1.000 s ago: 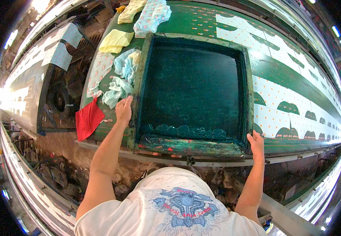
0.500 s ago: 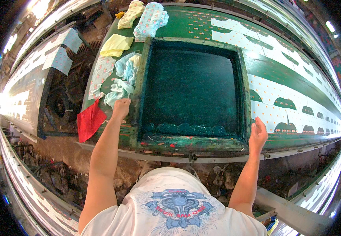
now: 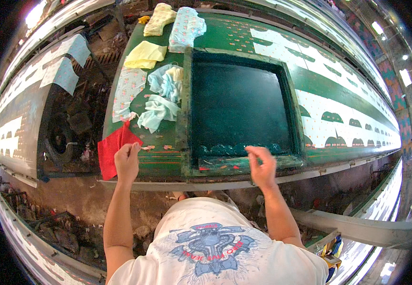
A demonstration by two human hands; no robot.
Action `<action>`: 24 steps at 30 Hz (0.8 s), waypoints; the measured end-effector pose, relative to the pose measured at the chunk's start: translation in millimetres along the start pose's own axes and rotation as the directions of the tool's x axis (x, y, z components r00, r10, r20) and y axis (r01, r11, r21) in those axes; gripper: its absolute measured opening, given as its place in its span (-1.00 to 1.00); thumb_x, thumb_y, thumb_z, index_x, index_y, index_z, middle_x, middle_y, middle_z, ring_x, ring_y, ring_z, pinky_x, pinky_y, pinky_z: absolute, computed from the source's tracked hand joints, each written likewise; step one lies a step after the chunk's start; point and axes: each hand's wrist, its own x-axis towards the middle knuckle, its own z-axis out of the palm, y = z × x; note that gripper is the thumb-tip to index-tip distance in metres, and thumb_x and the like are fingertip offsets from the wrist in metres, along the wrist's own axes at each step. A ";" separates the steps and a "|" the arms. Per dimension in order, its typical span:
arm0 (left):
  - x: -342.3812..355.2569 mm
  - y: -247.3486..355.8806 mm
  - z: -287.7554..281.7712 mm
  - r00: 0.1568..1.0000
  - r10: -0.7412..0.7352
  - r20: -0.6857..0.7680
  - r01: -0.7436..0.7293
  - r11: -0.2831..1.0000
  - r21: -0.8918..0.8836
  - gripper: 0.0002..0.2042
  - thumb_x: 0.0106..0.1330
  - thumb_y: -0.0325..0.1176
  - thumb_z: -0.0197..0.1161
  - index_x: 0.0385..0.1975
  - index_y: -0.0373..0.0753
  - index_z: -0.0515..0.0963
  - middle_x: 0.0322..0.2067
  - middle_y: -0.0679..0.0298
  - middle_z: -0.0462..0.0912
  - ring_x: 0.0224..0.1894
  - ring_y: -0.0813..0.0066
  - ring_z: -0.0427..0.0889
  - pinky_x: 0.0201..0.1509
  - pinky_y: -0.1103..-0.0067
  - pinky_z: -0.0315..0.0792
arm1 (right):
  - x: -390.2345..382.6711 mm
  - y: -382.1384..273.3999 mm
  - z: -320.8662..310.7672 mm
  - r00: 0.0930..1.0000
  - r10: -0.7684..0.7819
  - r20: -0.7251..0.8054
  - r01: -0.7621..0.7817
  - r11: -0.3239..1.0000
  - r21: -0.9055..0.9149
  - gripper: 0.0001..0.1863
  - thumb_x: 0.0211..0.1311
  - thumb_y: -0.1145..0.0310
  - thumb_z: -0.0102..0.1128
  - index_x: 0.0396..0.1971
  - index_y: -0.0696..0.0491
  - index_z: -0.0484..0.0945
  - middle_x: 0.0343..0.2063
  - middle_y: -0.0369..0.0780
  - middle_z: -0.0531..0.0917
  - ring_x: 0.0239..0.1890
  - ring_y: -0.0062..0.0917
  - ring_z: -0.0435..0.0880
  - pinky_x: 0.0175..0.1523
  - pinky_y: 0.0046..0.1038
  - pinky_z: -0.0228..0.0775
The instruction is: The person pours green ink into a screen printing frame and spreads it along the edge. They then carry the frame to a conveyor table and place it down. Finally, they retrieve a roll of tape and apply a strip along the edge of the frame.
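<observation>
My left hand [image 3: 127, 160] is closed in front of a red cloth [image 3: 109, 151] at the table's near left edge. Whether its fingers grip the cloth or anything else is hidden. My right hand [image 3: 263, 168] hovers by the near edge of a printing screen frame [image 3: 185, 114], with loosely bent fingers, thumb and forefinger apart and nothing seen between them. Inside the frame spreads a dark green surface [image 3: 238, 104], with a ridge of thick wet paste [image 3: 225, 150] along its near side. The frame lies flat on a long green table [image 3: 160, 159].
Left of the frame lie crumpled pale blue cloths [image 3: 158, 112], a yellow cloth [image 3: 145, 54] and a flowered cloth [image 3: 129, 92]. White dotted fabric pieces [image 3: 324, 102] run along the table to the right. A metal rail [image 3: 220, 187] edges the near side. Another table [image 3: 21, 135] stands left.
My left hand has moved from beside the pale blue cloth toward me, to the red cloth. My right hand has moved left from the frame's right side to its near edge. The view has shifted.
</observation>
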 end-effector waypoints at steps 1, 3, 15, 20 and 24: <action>-3.4 -19.1 -12.5 0.997 0.065 -0.039 -0.065 0.998 0.008 -0.71 0.62 -0.26 0.36 -0.31 -0.35 0.74 -0.56 0.39 0.63 -0.46 0.74 0.51 -0.37 0.59 0.37 | 1.8 -17.1 18.5 0.998 -0.041 0.053 0.039 0.998 0.040 -0.80 0.46 0.60 0.31 -0.04 0.10 0.82 -0.10 -0.13 0.86 -0.07 -0.37 0.84 0.07 -0.38 0.64; -10.2 -24.0 -29.9 0.996 0.076 -0.039 -0.075 0.997 0.020 -0.66 0.62 -0.26 0.36 -0.42 -0.35 0.69 -0.59 0.46 0.54 -0.45 0.80 0.39 -0.37 0.63 0.27 | 2.4 -43.6 52.1 0.979 -0.164 0.122 0.150 0.981 0.121 -0.75 0.38 0.63 0.35 -0.03 0.08 0.82 -0.13 -0.12 0.85 -0.09 -0.29 0.84 0.03 -0.32 0.67; -37.6 -21.8 -117.3 0.965 0.155 0.211 -0.133 0.984 -0.115 -0.76 0.39 -0.27 0.50 -0.16 -0.34 0.73 -0.58 0.50 0.34 -0.48 0.74 0.30 -0.40 0.61 0.16 | 7.9 -107.5 187.5 0.826 -0.312 0.469 0.079 0.888 0.453 -0.74 0.33 0.56 0.40 -0.02 0.06 0.82 -0.31 -0.12 0.83 -0.22 -0.15 0.81 -0.09 -0.17 0.67; -0.6 -24.0 -145.7 0.922 0.344 0.178 -0.355 0.934 0.032 -0.76 0.36 -0.44 0.43 -0.02 -0.35 0.77 -0.38 0.24 0.70 -0.27 0.43 0.65 -0.15 0.48 0.51 | 26.2 -135.5 218.9 0.839 -0.071 0.540 -0.203 0.879 0.432 -0.83 0.44 0.55 0.39 -0.05 0.05 0.81 -0.42 -0.18 0.78 -0.47 -0.51 0.70 -0.31 -0.39 0.54; 41.4 -60.1 -193.8 0.889 0.394 0.234 -0.428 0.895 0.122 -0.77 0.40 -0.58 0.33 0.01 -0.38 0.77 -0.21 0.12 0.84 -0.11 0.25 0.77 0.08 0.40 0.62 | 30.4 -159.7 277.7 0.902 -0.065 0.428 -0.185 0.837 0.516 -0.87 0.49 0.56 0.38 -0.08 0.07 0.79 -0.47 -0.28 0.73 -0.47 -0.73 0.56 -0.35 -0.50 0.41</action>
